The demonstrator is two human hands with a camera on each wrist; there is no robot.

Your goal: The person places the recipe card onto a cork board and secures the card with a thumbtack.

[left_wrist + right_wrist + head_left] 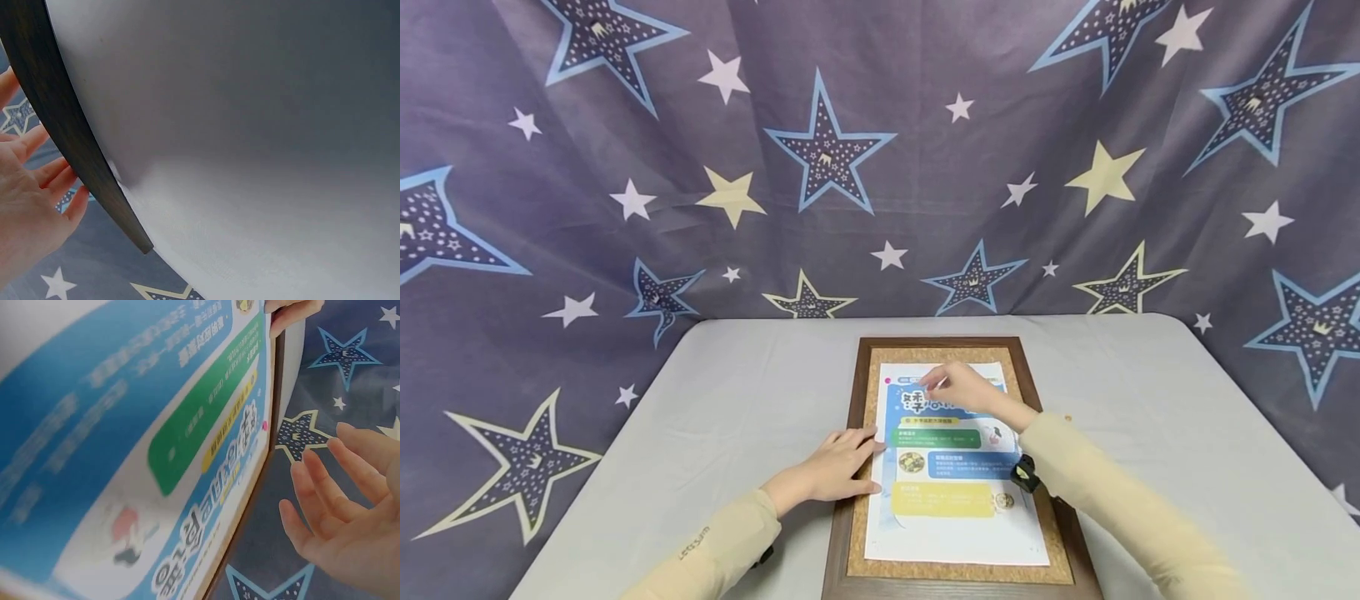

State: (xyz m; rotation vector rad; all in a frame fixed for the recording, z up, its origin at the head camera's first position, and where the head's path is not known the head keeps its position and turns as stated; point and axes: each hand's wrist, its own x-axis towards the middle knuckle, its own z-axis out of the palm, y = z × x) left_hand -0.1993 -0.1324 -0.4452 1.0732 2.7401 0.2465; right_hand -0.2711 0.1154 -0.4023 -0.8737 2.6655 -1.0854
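Observation:
A printed poster (955,537) with blue, green and yellow panels lies on a cork board (1052,546) in a dark wooden frame (1026,383). A pink pushpin (887,380) shows in the poster's upper left corner. My left hand (831,467) rests across the frame's left side, its fingertips on the poster's left edge. In the left wrist view its fingers (59,178) lie along the frame. Over the top of the poster is my right hand (962,387); in the right wrist view its fingers (322,494) are loosely spread with nothing between them.
The board lies on a table with a light grey cover (760,383). A dark curtain (880,242) with stars hangs behind and at the sides. Close to the right sleeve, a tiny brownish thing (1067,417) sits on the table. A black wrist device (1024,473) is on the right arm.

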